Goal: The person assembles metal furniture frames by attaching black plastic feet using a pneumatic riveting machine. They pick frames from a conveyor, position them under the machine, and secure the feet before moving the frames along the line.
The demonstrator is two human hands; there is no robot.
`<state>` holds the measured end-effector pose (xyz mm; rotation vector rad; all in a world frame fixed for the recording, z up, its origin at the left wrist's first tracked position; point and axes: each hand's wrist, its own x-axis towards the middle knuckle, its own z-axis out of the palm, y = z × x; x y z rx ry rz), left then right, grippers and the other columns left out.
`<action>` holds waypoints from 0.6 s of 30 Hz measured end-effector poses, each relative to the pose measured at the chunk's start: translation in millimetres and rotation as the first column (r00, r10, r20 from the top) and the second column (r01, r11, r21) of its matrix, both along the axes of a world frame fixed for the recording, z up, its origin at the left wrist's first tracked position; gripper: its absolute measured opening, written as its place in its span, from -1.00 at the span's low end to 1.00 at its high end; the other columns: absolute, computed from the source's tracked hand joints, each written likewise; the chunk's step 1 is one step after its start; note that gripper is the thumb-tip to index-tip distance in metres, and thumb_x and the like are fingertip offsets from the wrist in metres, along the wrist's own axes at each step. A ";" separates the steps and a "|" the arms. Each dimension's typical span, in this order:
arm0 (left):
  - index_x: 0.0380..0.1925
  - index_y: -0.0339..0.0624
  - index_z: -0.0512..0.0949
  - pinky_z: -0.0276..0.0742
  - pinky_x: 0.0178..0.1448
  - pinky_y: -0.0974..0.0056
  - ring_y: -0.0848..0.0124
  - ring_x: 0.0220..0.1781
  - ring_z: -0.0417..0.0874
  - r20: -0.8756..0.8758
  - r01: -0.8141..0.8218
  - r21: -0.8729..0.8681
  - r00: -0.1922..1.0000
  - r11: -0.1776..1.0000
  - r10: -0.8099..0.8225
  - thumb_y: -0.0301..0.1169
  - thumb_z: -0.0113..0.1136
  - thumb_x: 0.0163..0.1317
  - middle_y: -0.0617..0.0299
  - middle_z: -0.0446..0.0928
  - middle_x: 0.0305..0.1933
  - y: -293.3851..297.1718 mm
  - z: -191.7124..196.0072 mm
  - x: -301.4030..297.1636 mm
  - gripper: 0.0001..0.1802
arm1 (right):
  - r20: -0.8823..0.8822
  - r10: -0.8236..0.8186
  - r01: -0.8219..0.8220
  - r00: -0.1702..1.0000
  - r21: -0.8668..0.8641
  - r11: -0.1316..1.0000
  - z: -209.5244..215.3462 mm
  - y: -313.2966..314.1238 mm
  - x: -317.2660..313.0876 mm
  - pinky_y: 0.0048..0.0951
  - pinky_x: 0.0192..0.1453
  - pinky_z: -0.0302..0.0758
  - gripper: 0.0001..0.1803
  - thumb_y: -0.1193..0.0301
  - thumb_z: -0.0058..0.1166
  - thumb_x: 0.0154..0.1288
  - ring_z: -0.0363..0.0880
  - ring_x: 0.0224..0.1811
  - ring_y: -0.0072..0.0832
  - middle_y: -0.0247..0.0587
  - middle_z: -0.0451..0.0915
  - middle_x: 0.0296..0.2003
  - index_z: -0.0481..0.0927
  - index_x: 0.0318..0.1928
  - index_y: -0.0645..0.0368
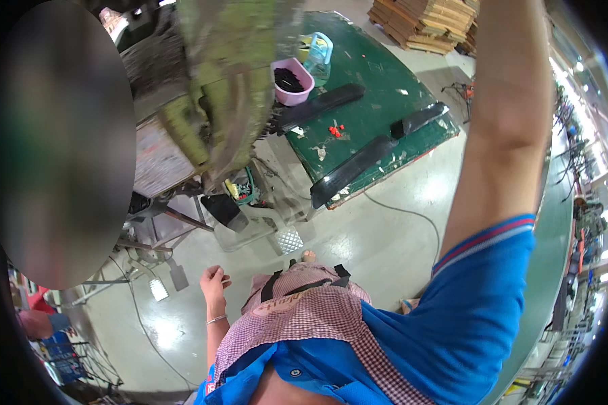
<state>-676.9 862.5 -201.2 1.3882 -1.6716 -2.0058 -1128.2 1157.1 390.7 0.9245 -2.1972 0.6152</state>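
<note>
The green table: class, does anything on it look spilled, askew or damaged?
Small red pieces lie scattered on the green table, outside the pink tub, so perhaps spilled. Pale patches mark its surface, possibly wear.

Thin bracelet [216, 319], apparently metal though too small to be sure, at the wrist just below the left hand [214, 279]. Apron [311, 322] in dark-red and white check, to that hand's right, with black straps [271, 286] and a pale printed motif [294, 302]. Blue shirt [463, 320], round-buttoned below and right of the hand; short right sleeve, farther right, edged in a red, white and dark-blue striped band [483, 244].
</note>
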 end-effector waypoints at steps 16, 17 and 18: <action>-0.17 -0.36 0.51 0.60 -0.40 0.35 0.39 -0.40 0.65 0.295 0.444 -0.124 0.870 0.887 -0.395 -0.47 0.14 0.26 0.15 0.56 -0.33 33.0 -6.8 -95.1 -0.80 | 0.670 -0.198 0.153 0.716 0.126 0.980 -577.5 60.4 -117.1 -0.18 -0.02 0.54 -0.67 0.39 0.13 0.14 0.59 -0.09 -0.11 -0.09 0.55 -0.12 0.58 -0.03 -0.06; -0.18 -0.38 0.51 0.62 -0.40 0.32 0.35 -0.39 0.66 0.290 0.493 -0.192 0.855 0.849 -0.430 -0.48 0.16 0.23 0.12 0.58 -0.34 34.1 -12.1 -90.9 -0.79 | 0.656 -0.208 0.117 0.725 0.180 0.977 -580.1 59.0 -119.6 -0.19 -0.06 0.55 -0.74 0.37 0.14 0.10 0.59 -0.12 -0.09 -0.06 0.57 -0.21 0.64 -0.14 -0.05; -0.21 -0.38 0.53 0.61 -0.39 0.30 0.34 -0.40 0.67 0.315 0.567 -0.251 0.814 0.784 -0.488 -0.48 0.17 0.20 0.10 0.59 -0.36 32.9 -21.3 -91.6 -0.79 | 0.643 -0.226 0.101 0.732 0.225 0.969 -580.9 62.8 -128.7 -0.18 -0.07 0.55 -0.76 0.38 0.14 0.08 0.59 -0.14 -0.09 -0.05 0.58 -0.23 0.64 -0.18 -0.02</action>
